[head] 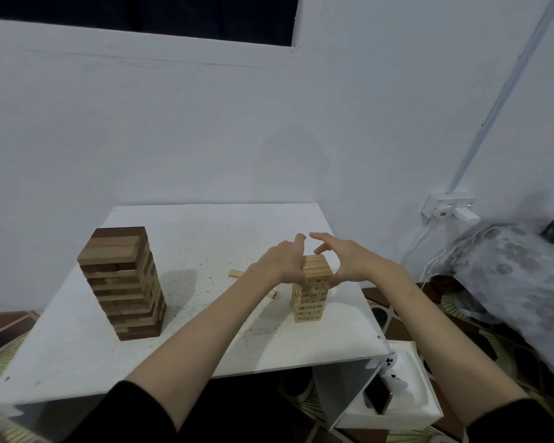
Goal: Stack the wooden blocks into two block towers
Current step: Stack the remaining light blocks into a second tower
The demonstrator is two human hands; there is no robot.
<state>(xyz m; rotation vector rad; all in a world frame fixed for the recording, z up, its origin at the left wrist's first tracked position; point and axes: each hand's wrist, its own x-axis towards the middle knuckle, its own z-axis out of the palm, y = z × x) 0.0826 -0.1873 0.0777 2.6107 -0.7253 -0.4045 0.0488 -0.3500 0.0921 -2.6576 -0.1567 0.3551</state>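
Two towers on the table point(205, 340): big tower point(122, 282) left, small tower point(311, 289) centre-right. Two loose blocks point(235, 274) behind. Left hand point(283, 262) and right hand point(346, 260) press its top, fingers apart, near the right edge.

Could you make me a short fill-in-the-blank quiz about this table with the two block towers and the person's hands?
1. The bigger, darker tower stands on the ____ side of the white table.
2. Both hands touch the ____ tower.
3. The left hand and the right hand flank that tower near its ____.
4. The loose blocks lie ____ the two towers.

Missing words: left; smaller; top; between
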